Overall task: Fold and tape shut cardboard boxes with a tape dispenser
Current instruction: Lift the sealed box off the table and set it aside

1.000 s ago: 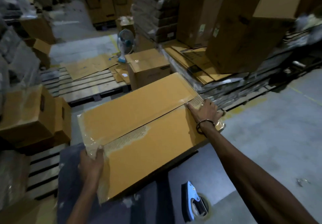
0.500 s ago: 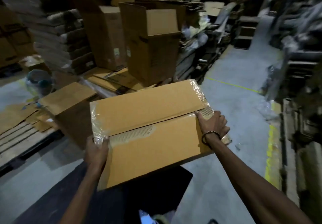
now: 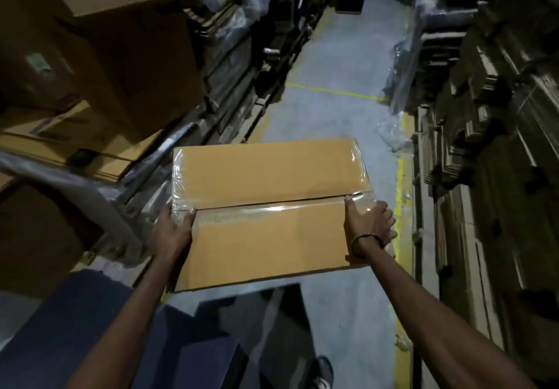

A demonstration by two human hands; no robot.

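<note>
I carry a flat brown cardboard box (image 3: 272, 216) in front of me, above the concrete floor. Its two top flaps meet in a middle seam covered by clear tape, and clear tape also wraps both short ends. My left hand (image 3: 174, 228) grips the box's left end at the seam, thumb on top. At the right end my right hand (image 3: 369, 222) grips it, fingers curled over the taped edge, a dark band on the wrist. The tape dispenser is out of view.
Tall cardboard boxes (image 3: 99, 43) and wrapped flat stacks (image 3: 75, 158) stand to the left. Stacked cardboard sheets (image 3: 496, 161) line the right. A grey aisle (image 3: 338, 110) with yellow lines runs ahead. My shoe (image 3: 325, 373) shows below.
I have lifted the box off the low surface and turned right with it into the aisle. Both hands keep their grip on its ends. The tape dispenser on the floor has dropped out of view.
</note>
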